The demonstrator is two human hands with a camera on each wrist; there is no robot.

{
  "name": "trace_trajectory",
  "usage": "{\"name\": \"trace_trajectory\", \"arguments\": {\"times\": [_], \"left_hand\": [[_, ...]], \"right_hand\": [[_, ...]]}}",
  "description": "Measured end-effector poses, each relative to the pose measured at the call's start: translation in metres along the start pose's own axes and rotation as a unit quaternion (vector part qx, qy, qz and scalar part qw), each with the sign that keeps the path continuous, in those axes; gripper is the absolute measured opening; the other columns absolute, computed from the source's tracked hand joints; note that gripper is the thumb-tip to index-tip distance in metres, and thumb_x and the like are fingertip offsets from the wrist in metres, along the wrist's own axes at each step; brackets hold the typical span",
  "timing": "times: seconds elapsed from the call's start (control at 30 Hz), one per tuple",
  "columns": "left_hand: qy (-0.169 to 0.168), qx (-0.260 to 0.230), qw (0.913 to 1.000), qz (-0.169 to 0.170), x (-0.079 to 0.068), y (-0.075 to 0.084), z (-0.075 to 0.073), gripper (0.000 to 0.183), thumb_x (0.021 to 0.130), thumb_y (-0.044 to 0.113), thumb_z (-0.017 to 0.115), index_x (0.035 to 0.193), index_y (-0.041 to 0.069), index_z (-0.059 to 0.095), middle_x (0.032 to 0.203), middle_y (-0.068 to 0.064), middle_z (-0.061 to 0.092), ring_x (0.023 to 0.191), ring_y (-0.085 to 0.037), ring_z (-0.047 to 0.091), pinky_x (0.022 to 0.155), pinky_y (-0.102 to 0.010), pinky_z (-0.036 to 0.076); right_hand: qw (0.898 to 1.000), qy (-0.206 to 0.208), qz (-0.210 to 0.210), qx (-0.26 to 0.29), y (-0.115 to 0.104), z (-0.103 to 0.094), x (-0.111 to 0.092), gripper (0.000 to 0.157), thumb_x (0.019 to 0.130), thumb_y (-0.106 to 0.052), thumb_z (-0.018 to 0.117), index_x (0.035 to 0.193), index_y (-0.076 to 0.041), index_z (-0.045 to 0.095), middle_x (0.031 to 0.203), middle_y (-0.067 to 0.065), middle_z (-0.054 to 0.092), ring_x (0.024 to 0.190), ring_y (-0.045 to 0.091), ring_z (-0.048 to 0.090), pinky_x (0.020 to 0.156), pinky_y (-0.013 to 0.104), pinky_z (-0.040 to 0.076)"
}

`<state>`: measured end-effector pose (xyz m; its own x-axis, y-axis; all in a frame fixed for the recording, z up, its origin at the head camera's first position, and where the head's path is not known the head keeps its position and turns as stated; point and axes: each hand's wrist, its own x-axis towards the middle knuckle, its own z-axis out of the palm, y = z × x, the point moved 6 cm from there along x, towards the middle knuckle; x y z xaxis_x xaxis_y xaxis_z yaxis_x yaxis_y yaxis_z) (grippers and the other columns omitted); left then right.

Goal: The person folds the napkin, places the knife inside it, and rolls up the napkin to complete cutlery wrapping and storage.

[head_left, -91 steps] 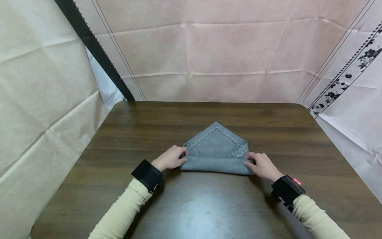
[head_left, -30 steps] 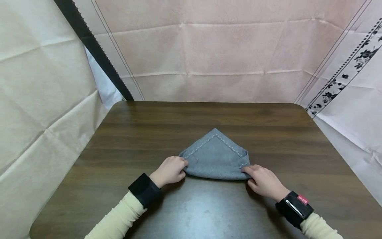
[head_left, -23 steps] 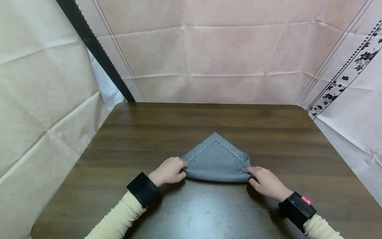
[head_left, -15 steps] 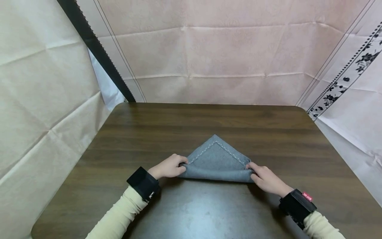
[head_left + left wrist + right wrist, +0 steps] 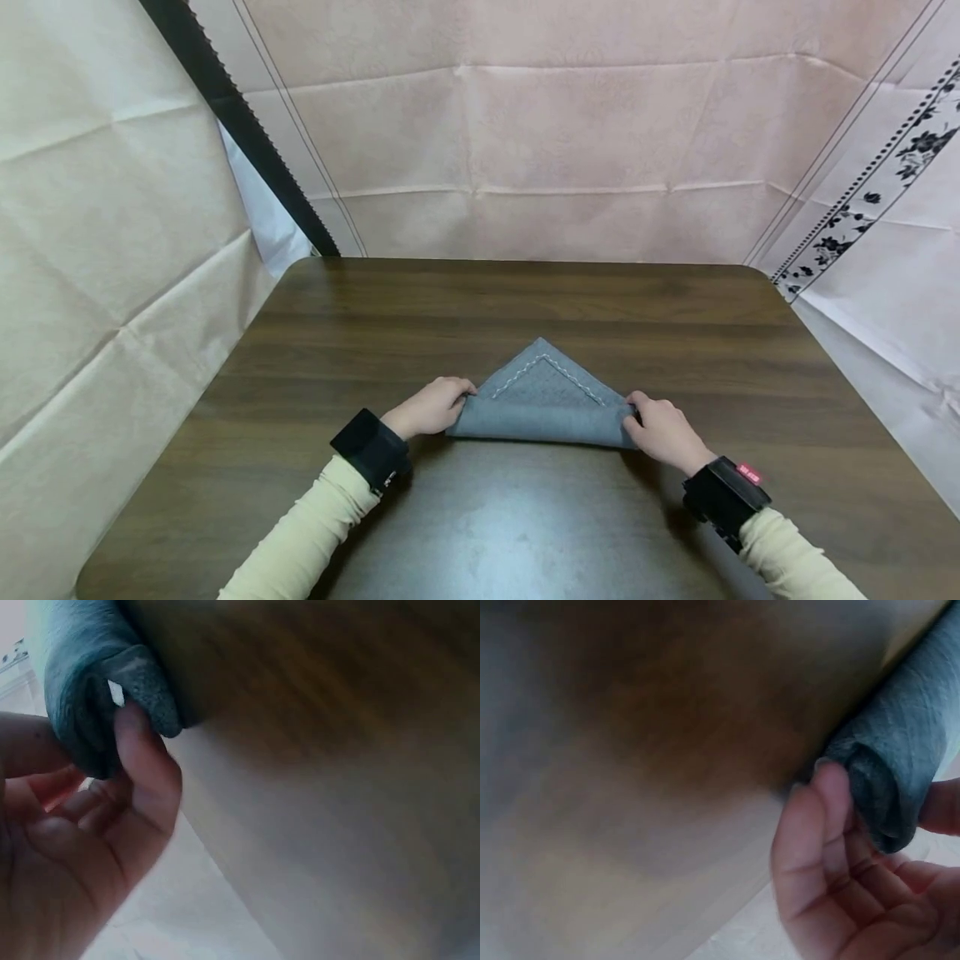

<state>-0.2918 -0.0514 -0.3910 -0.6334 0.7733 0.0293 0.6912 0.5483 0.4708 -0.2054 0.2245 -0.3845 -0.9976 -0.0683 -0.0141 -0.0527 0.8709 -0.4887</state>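
A blue-grey cloth [image 5: 551,421] with white running stitches lies on the wooden table, its far part a triangle pointing away from me. Its near edge is rolled into a thick band. My left hand [image 5: 432,406] pinches the left end of that roll; in the left wrist view the coiled layers of the cloth [image 5: 94,645] show, with a small white bit near a fingertip. At the other end, my right hand [image 5: 663,429] grips the roll between thumb and fingers. The right wrist view shows the spiral end of the cloth [image 5: 900,742] against the fingers [image 5: 810,840].
The brown wooden table [image 5: 480,517] has rounded far corners. Behind it hangs a creased pinkish sheet [image 5: 570,133], with a pale sheet [image 5: 112,333] on the left and a flower-bordered white one [image 5: 900,275] on the right. Black bands [image 5: 371,450] wrap both wrists.
The near edge has been rolled further away from me, and less of the stitched triangle shows. The cloth was earlier drawn toward me; both hands have since moved slightly forward with the roll.
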Motion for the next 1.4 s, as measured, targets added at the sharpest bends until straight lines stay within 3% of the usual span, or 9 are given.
{"name": "trace_trajectory", "arguments": {"times": [0.2, 0.37, 0.47, 0.57, 0.67, 0.73, 0.93, 1.13, 1.4], "left_hand": [[0.0, 0.062, 0.9968, -0.05, 0.009, -0.002, 0.002, 0.017, 0.09, 0.0, 0.048, 0.101, -0.001, 0.061, 0.096, -0.014, 0.062, 0.089, -0.025, 0.059, 0.075, -0.036, 0.048], [0.011, 0.146, 0.9862, -0.077, 0.012, 0.002, 0.0, 0.011, 0.09, 0.004, 0.05, 0.095, 0.004, 0.06, 0.087, -0.01, 0.057, 0.077, -0.025, 0.058, 0.061, -0.036, 0.048], [0.052, 0.208, 0.9758, -0.043, 0.01, 0.014, -0.005, 0.009, 0.087, 0.003, 0.054, 0.092, 0.006, 0.06, 0.083, -0.008, 0.054, 0.073, -0.023, 0.055, 0.056, -0.034, 0.047], [0.1, 0.228, 0.968, 0.029, 0.005, 0.029, -0.007, 0.013, 0.084, 0.001, 0.057, 0.092, 0.007, 0.063, 0.083, -0.006, 0.055, 0.074, -0.021, 0.053, 0.058, -0.032, 0.046], [0.105, 0.21, 0.9673, 0.095, -0.005, 0.043, -0.004, 0.017, 0.084, 0.004, 0.057, 0.097, 0.007, 0.067, 0.088, -0.005, 0.058, 0.077, -0.02, 0.054, 0.063, -0.03, 0.046], [0.092, 0.208, 0.9669, 0.115, -0.012, 0.047, -0.002, 0.02, 0.084, 0.008, 0.059, 0.103, 0.007, 0.067, 0.092, -0.005, 0.06, 0.081, -0.019, 0.055, 0.068, -0.031, 0.047], [0.041, 0.231, 0.9662, 0.106, -0.018, 0.046, 0.005, 0.036, 0.079, 0.013, 0.067, 0.114, 0.006, 0.063, 0.103, -0.007, 0.06, 0.091, -0.022, 0.055, 0.074, -0.031, 0.048], [0.017, 0.241, 0.9663, 0.088, -0.012, 0.044, 0.009, 0.04, 0.075, 0.003, 0.068, 0.114, 0.006, 0.063, 0.102, -0.009, 0.061, 0.09, -0.023, 0.056, 0.075, -0.032, 0.048], [0.019, 0.241, 0.9645, 0.105, -0.008, 0.044, 0.01, 0.038, 0.073, -0.006, 0.063, 0.108, 0.008, 0.066, 0.088, -0.007, 0.062, 0.079, -0.021, 0.059, 0.072, -0.03, 0.048]], "right_hand": [[0.998, 0.017, 0.011, -0.056, -0.003, 0.0, 0.01, 0.019, 0.085, -0.008, 0.052, 0.098, 0.005, 0.053, 0.066, 0.005, 0.05, 0.053, 0.016, 0.046, 0.049, 0.031, 0.039], [0.994, 0.05, 0.007, -0.1, -0.004, -0.001, 0.012, 0.012, 0.081, -0.01, 0.055, 0.086, -0.002, 0.049, 0.06, 0.004, 0.049, 0.049, 0.019, 0.046, 0.043, 0.033, 0.037], [0.986, 0.095, -0.028, -0.133, -0.011, -0.004, 0.012, 0.013, 0.078, -0.009, 0.06, 0.084, -0.002, 0.05, 0.06, 0.004, 0.05, 0.049, 0.021, 0.049, 0.041, 0.035, 0.037], [0.974, 0.144, -0.095, -0.148, -0.022, -0.006, 0.007, 0.012, 0.074, -0.005, 0.064, 0.084, -0.003, 0.056, 0.066, 0.004, 0.052, 0.058, 0.022, 0.052, 0.045, 0.035, 0.041], [0.957, 0.162, -0.186, -0.153, -0.033, -0.006, -0.001, 0.016, 0.071, -0.003, 0.065, 0.087, -0.003, 0.065, 0.08, 0.006, 0.059, 0.073, 0.023, 0.056, 0.058, 0.038, 0.046], [0.947, 0.152, -0.227, -0.167, -0.036, -0.004, -0.007, 0.02, 0.07, -0.005, 0.065, 0.09, -0.003, 0.067, 0.086, 0.007, 0.061, 0.08, 0.024, 0.056, 0.065, 0.04, 0.047], [0.934, 0.104, -0.25, -0.231, -0.032, 0.009, -0.016, 0.04, 0.067, -0.011, 0.067, 0.105, 0.0, 0.065, 0.098, 0.011, 0.062, 0.094, 0.029, 0.055, 0.072, 0.046, 0.044], [0.926, 0.109, -0.259, -0.251, -0.032, 0.016, -0.01, 0.039, 0.065, -0.003, 0.062, 0.103, 0.002, 0.062, 0.095, 0.013, 0.061, 0.088, 0.03, 0.055, 0.069, 0.045, 0.046], [0.931, 0.101, -0.25, -0.245, -0.03, 0.019, -0.012, 0.036, 0.066, 0.001, 0.064, 0.102, 0.001, 0.064, 0.091, 0.011, 0.061, 0.082, 0.027, 0.056, 0.068, 0.042, 0.047]]}}
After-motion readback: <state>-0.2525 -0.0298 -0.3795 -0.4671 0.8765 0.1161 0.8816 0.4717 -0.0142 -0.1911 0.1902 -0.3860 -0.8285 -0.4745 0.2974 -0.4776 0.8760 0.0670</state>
